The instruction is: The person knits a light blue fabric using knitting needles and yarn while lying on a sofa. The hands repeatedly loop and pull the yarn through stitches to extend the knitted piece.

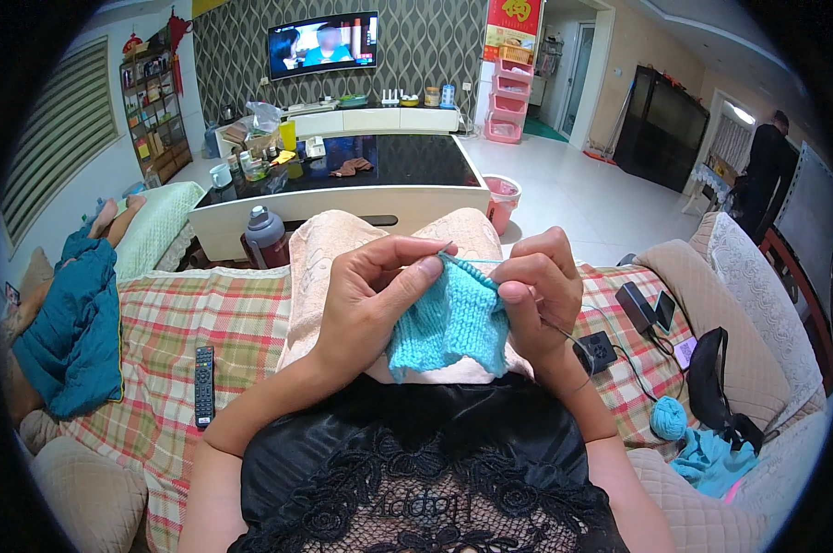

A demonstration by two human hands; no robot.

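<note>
A turquoise knitted piece hangs between my two hands above my lap. My left hand is closed on its upper left corner, thumb and forefinger at a thin needle tip near the top. My right hand grips the upper right edge, fingers curled round the needle, with turquoise yarn running near the forefinger and a thin cable looping below. A turquoise yarn ball lies on the checked sofa cover to my right. A pale cream cloth covers my lap under the knitting.
A remote and a person's legs under teal cloth are at left; dark devices and a black bag at right. Ahead are a coffee table, flask and pink bin. A dark-clothed person stands at back right.
</note>
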